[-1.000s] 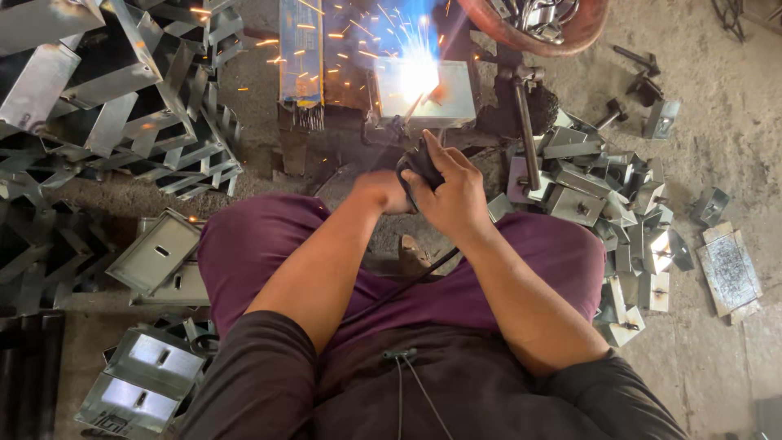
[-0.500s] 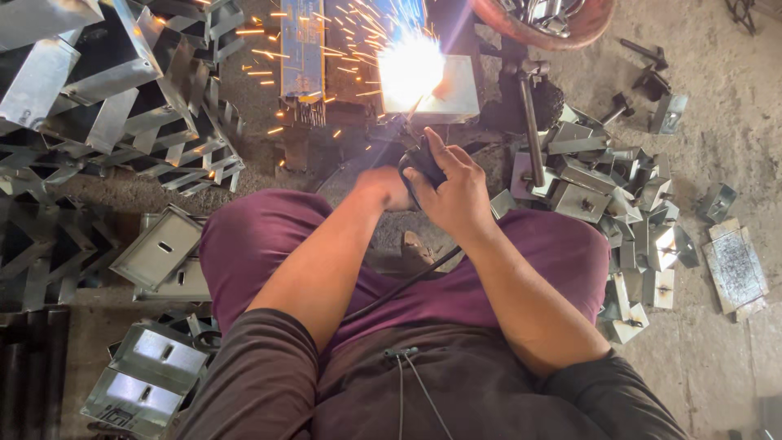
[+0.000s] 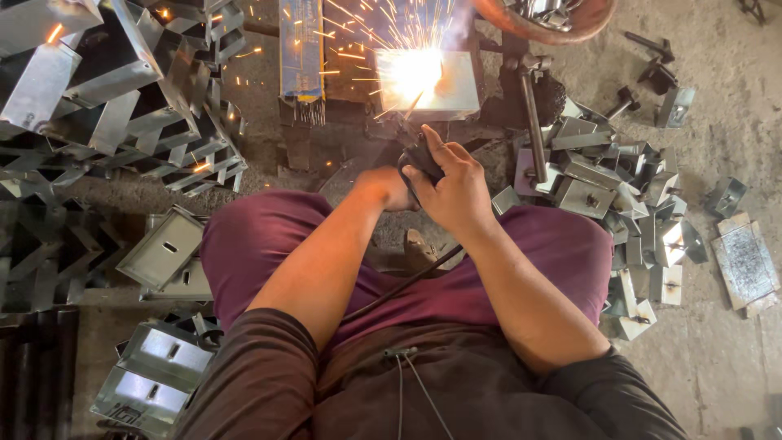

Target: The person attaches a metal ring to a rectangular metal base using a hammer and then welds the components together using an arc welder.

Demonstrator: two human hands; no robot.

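- Right now both hands meet above the knees: the right hand (image 3: 456, 191) is wrapped around a dark welding holder (image 3: 419, 155), and the left hand (image 3: 389, 189) lies against it from the side; whether its fingers are curled or flat cannot be told.
- One thin welding rod (image 3: 414, 106) runs from the holder up to one flat metal plate (image 3: 440, 85), where a white glare and orange sparks hide the joint.
- One black cable (image 3: 407, 281) trails from the hands down across the purple trousers.
- One blue packet of rods (image 3: 301, 49) lies just left of the plate.
- One long steel bar (image 3: 531, 122) stands just right of the plate.
- One rusty round basin (image 3: 562, 20) of metal parts sits at the top edge.
- Folded sheet-metal boxes (image 3: 106, 73) are heaped on the left, too tangled to count; three more lie by the left knee.
- Small bent brackets (image 3: 619, 195) crowd the floor on the right, well over ten.
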